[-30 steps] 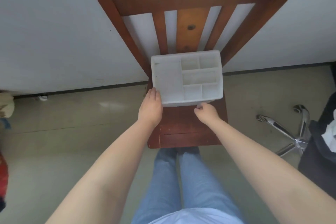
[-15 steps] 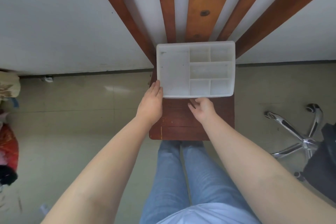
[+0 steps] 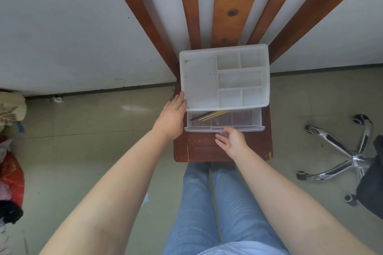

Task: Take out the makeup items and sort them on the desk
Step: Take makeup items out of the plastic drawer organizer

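A white organizer box with several empty top compartments stands on the wooden chair seat. Its clear drawer is pulled out toward me. Inside the drawer lie thin yellow sticks and a thin black stick. My left hand presses flat against the box's front left corner, fingers straight. My right hand is palm up, with its fingertips hooked on the drawer's front lip.
The chair's slatted back rises behind the box against a white wall. An office chair's chrome base stands on the floor to the right. Cloth bundles lie at the left edge. My legs in jeans are below the seat.
The drawer has slid out from under the box toward me, drawn by my right hand, showing the sticks inside. My left hand stays against the box's corner.
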`<state>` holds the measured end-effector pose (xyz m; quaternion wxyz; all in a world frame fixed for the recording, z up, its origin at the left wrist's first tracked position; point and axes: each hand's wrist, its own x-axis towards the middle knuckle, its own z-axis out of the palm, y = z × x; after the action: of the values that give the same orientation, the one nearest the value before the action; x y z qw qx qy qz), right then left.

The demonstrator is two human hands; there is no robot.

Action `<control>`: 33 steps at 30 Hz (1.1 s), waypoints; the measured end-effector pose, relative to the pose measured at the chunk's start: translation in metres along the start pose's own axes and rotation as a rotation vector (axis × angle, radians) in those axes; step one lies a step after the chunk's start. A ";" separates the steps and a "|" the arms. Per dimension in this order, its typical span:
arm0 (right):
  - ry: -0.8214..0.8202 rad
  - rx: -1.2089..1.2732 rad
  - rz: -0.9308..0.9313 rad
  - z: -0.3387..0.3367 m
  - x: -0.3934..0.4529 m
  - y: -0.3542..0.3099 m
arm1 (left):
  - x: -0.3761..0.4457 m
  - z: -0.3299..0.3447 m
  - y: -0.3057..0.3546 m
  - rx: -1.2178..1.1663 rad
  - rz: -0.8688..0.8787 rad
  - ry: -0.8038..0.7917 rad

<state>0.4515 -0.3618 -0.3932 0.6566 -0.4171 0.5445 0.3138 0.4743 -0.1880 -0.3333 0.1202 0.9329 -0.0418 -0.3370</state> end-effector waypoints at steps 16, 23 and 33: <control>0.032 -0.976 0.200 -0.025 -0.030 0.006 | -0.012 0.016 -0.003 -0.136 -0.022 0.101; -0.059 -1.910 -0.794 -0.018 -0.033 -0.018 | -0.018 0.031 0.002 -0.192 -0.014 0.159; -0.142 -2.482 -0.932 0.006 -0.004 -0.030 | -0.017 0.047 0.002 -0.244 -0.043 0.195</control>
<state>0.4794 -0.3702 -0.3828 -0.0849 -0.8655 -0.3296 0.3674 0.4312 -0.1961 -0.3577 0.2288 0.9404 0.0313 -0.2497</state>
